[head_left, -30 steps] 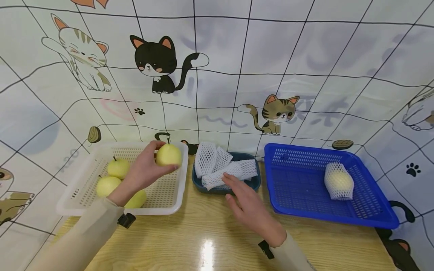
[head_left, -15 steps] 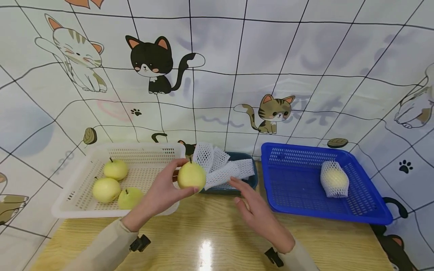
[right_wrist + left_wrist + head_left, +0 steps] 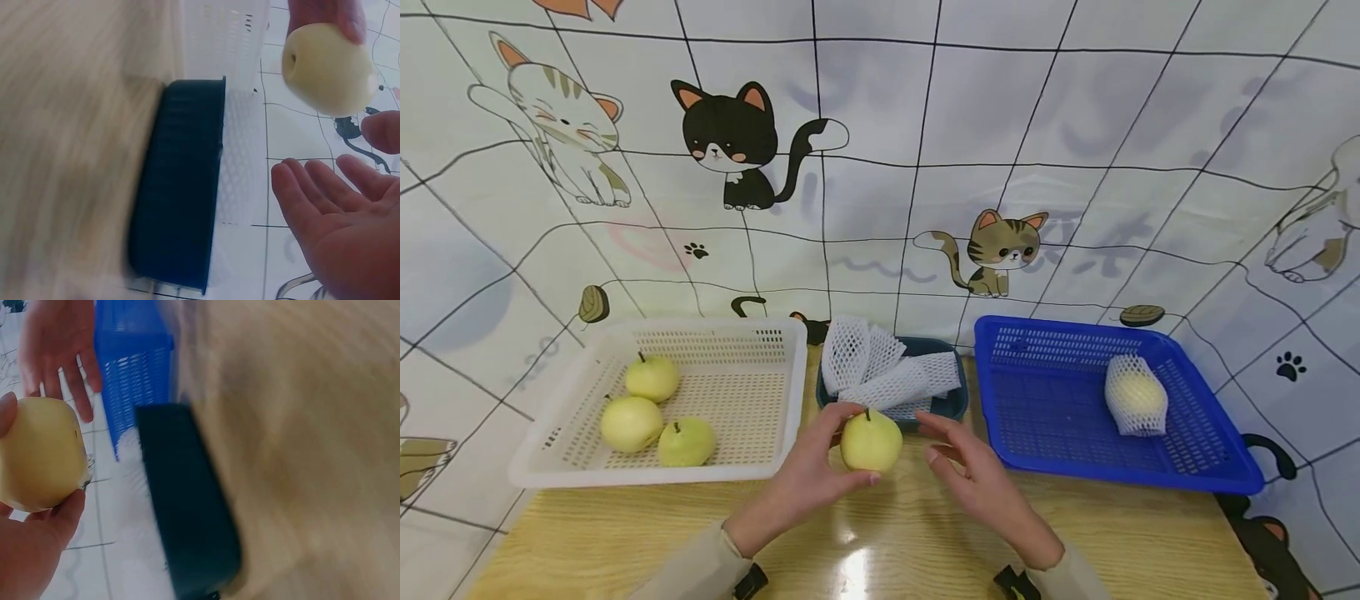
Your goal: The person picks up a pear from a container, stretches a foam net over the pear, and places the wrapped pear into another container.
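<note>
Within left hand (image 3: 808,485), upright yellow pear (image 3: 872,443)

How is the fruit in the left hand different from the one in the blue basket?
The held fruit is bare, its stem showing; the basket fruit is wrapped in white netting. The held fruit is gripped by the left hand, off the table, while the basket fruit rests in the blue basket. Both look rounded and yellowish.
</note>
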### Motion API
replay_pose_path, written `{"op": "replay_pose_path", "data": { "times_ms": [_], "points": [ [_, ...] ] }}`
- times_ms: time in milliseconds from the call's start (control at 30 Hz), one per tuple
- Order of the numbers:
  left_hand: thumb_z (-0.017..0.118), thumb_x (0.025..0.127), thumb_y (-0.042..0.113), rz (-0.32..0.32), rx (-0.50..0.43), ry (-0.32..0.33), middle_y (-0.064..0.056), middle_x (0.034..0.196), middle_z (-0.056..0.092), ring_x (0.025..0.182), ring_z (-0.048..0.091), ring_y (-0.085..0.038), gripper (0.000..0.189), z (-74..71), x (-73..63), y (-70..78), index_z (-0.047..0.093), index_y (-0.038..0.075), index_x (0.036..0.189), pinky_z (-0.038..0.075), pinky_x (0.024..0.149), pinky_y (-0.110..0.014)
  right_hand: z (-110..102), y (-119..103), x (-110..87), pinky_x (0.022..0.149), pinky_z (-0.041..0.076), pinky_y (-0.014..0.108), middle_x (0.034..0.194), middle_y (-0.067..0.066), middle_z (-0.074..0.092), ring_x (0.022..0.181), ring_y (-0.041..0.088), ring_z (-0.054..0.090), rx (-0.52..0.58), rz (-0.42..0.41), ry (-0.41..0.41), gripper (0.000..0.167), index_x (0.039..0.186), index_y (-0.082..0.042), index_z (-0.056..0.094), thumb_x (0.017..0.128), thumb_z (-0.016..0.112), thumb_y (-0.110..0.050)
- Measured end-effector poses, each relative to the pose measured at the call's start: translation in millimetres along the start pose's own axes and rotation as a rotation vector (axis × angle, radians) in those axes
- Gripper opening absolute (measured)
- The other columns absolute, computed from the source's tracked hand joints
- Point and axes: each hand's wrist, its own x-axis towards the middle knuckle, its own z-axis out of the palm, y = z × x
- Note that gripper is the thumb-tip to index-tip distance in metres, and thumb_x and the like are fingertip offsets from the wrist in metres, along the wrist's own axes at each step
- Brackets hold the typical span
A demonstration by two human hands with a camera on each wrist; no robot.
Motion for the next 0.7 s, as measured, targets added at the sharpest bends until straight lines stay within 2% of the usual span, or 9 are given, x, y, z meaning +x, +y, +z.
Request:
{"op": "replay_pose_path", "data": {
  "times_ms": [233,433,600,700],
  "points": [
    [0.093,0.074,0.007,0.012,0.024,-0.032,-0.008,0.135,0.058,0.119,0.059,-0.025,0.076,19.7,-8.4,-11.7,0.052,0.007,0.138,0.056,0.095,-0.038,4.8,8.9,-6.1,0.094,0.056,0.031,0.147,0.018,0.056,0.125,0.041,0.061,0.115,0.060,-0.064,0.043,0.147,-0.003,0.053,0.105,0.058,-0.006],
    [0.092,0.075,0.005,0.061,0.038,-0.077,-0.006,0.134,0.056,0.118,0.058,-0.021,0.076,32.3,-11.9,-22.6,0.050,0.007,0.139,0.056,0.094,-0.034,10.2,17.1,-10.5,0.093,0.056,0.029,0.144,0.020,0.058,0.122,0.043,0.062,0.172,0.104,-0.101,0.040,0.145,-0.004,0.057,0.105,0.061,-0.012],
    [0.093,0.074,0.004,0.119,0.040,-0.090,-0.008,0.132,0.057,0.116,0.058,-0.020,0.076,40.1,-11.6,-31.0,0.051,0.007,0.138,0.056,0.092,-0.032,13.8,21.6,-14.3,0.093,0.056,0.028,0.142,0.023,0.059,0.121,0.044,0.062,0.208,0.160,-0.122,0.041,0.143,-0.003,0.058,0.104,0.064,-0.015],
    [0.092,0.074,0.003,0.123,0.019,-0.103,-0.009,0.131,0.057,0.117,0.059,-0.021,0.075,43.8,-11.3,-34.6,0.051,0.006,0.137,0.056,0.094,-0.032,15.6,23.7,-17.0,0.092,0.056,0.028,0.141,0.025,0.058,0.120,0.044,0.063,0.221,0.184,-0.123,0.042,0.142,-0.001,0.058,0.102,0.066,-0.014]
  ]
}}
